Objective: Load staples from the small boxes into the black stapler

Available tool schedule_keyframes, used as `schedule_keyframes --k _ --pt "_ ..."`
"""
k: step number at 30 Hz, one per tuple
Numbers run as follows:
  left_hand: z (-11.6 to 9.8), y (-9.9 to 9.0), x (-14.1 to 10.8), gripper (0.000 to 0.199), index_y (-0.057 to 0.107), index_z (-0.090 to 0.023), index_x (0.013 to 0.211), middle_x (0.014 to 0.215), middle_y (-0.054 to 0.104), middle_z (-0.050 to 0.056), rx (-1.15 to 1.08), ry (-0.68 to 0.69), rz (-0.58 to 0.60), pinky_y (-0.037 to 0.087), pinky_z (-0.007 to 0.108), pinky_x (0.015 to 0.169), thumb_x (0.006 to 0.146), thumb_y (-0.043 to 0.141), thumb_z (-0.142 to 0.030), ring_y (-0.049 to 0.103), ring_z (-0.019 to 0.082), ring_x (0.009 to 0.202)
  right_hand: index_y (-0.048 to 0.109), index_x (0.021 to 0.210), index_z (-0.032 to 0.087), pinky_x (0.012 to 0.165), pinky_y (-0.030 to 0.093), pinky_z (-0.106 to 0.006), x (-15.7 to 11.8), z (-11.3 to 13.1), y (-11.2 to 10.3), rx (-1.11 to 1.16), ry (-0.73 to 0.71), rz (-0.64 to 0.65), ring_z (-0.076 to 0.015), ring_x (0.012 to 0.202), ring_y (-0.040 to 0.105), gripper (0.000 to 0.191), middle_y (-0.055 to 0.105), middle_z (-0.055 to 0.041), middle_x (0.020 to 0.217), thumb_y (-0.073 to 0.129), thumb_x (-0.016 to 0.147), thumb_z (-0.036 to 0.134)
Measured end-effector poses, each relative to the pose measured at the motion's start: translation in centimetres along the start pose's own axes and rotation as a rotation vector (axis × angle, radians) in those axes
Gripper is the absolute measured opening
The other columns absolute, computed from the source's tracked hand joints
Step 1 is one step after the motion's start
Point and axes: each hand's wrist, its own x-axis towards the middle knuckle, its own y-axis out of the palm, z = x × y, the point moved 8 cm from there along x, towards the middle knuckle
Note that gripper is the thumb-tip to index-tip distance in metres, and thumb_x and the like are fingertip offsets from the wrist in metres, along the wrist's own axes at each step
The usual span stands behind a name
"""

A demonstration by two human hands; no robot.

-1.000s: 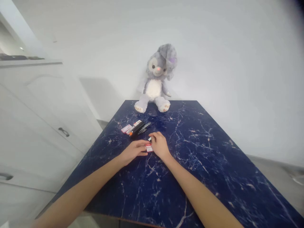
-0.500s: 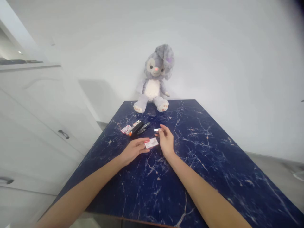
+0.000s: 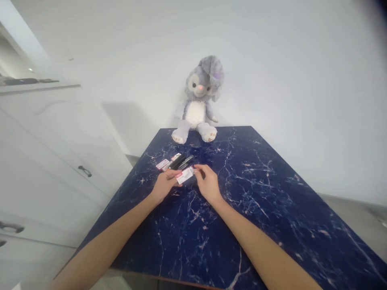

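My left hand grips a small red-and-white cardboard box by its left end, just above the table. At the box's right end, the thumb and forefinger of my right hand are pinched together. What lies between them is too small to make out. Just beyond the box lie a black long-bodied object, possibly a stapler, and a thin dark tool. To their left is another red-and-white box, with one more small box behind.
The blue marble-patterned table runs back to a white wall. A grey plush rabbit sits at its far edge. On the left stand white cabinets with dark handles, close to the table's side.
My right hand has brought the small whitish piece from above the box to its right end, where the piece is now hidden. Left hand and box have shifted slightly left and away.
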Motion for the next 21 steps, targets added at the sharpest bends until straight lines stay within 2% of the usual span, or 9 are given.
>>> schedule_keyframes --k 3,5,8,12,15,17,21 --pt "0.4 0.1 0.1 0.037 0.076 -0.015 0.102 0.102 0.076 0.009 -0.042 -0.037 0.028 0.061 0.031 0.072 0.072 0.085 -0.034 0.07 0.019 0.086 0.075 0.097 0.023 0.084 0.052 -0.033 0.3 -0.8 0.6 0.095 0.043 0.066 -0.0192 0.09 0.065 0.018 0.068 -0.0061 0.102 0.061 0.091 0.032" --pt "0.6 0.1 0.1 0.035 0.076 -0.016 0.103 0.105 0.076 0.01 -0.072 -0.06 0.041 0.06 0.031 0.074 0.074 0.084 -0.034 0.07 0.02 0.089 0.074 0.099 0.023 0.08 0.054 -0.032 0.4 -2.4 1.0 0.248 0.18 0.102 -0.0186 0.087 0.066 0.021 0.068 -0.0065 0.108 0.069 0.084 0.036" --pt "0.5 0.6 -0.1 0.037 0.074 -0.015 0.111 0.116 0.074 0.013 -0.162 -0.091 0.106 0.059 0.035 0.086 0.077 0.081 -0.03 0.07 0.024 0.101 0.069 0.104 0.021 0.076 0.056 -0.033 0.3 -3.9 1.9 0.45 0.347 0.2 -0.0187 0.081 0.068 0.033 0.073 -0.0055 0.102 0.076 0.078 0.04" --pt "-0.1 2.0 -0.6 0.044 0.069 -0.015 0.123 0.134 0.065 0.015 -0.323 -0.077 0.238 0.046 0.047 0.109 0.081 0.077 -0.028 0.059 0.031 0.127 0.072 0.104 0.021 0.083 0.057 -0.035 0.3 -4.1 0.9 0.385 0.331 0.098 -0.0205 0.085 0.07 0.031 0.075 -0.0067 0.103 0.071 0.083 0.044" --pt "0.1 1.7 -0.7 0.053 0.066 -0.017 0.126 0.132 0.067 0.013 -0.122 -0.013 0.158 0.042 0.049 0.113 0.077 0.081 -0.025 0.061 0.03 0.124 0.076 0.102 0.022 0.087 0.056 -0.037 0.3 -3.8 0.5 0.294 0.251 0.07 -0.0218 0.09 0.071 0.027 0.075 -0.007 0.108 0.067 0.086 0.042" --pt "0.3 1.6 -0.7 0.057 0.064 -0.019 0.127 0.13 0.069 0.01 0.021 0.016 0.116 0.042 0.048 0.113 0.073 0.084 -0.023 0.064 0.028 0.12 0.075 0.103 0.022 0.088 0.057 -0.038 0.3 -4.2 0.5 0.267 0.255 0.065 -0.0222 0.089 0.071 0.026 0.075 -0.0061 0.104 0.067 0.086 0.039" --pt "0.1 1.8 -1.0 0.054 0.064 -0.02 0.127 0.131 0.068 0.01 0.112 0.054 0.128 0.045 0.047 0.11 0.076 0.082 -0.027 0.066 0.027 0.117 0.073 0.107 0.021 0.084 0.058 -0.039 0.1 -4.3 0.3 0.226 0.289 0.035 -0.0216 0.083 0.072 0.029 0.076 -0.0053 0.098 0.059 0.091 0.04"
